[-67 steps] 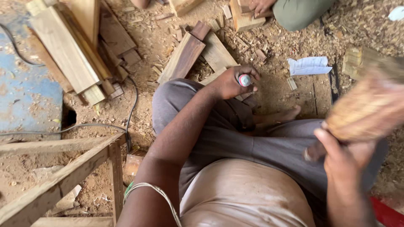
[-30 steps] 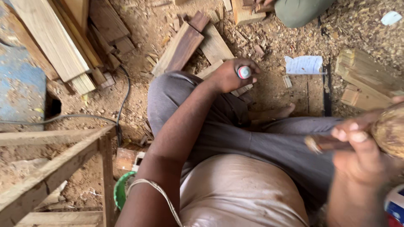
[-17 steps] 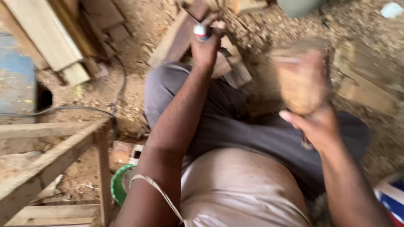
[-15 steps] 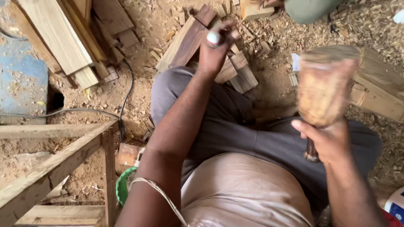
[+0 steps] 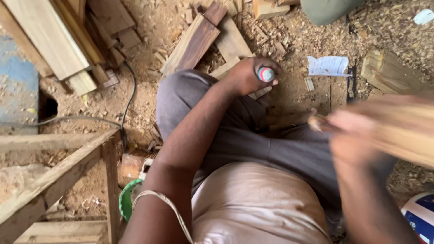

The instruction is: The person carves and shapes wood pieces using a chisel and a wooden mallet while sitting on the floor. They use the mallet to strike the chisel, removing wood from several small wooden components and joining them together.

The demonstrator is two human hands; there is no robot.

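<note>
My left hand (image 5: 246, 74) is fisted round a chisel handle (image 5: 266, 74) — its red-and-pale butt end faces up, just past my knee, over a wooden block (image 5: 260, 92) on the sawdust floor (image 5: 144, 108). My right hand (image 5: 350, 135) is a blur, clamped on the handle of a wooden mallet (image 5: 398, 129) — well apart from the left, out to the side. Planks (image 5: 194, 43) lie just beyond.

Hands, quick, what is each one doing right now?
Left hand: closed on a chisel.
Right hand: blurred, closed on a wooden mallet.
</note>
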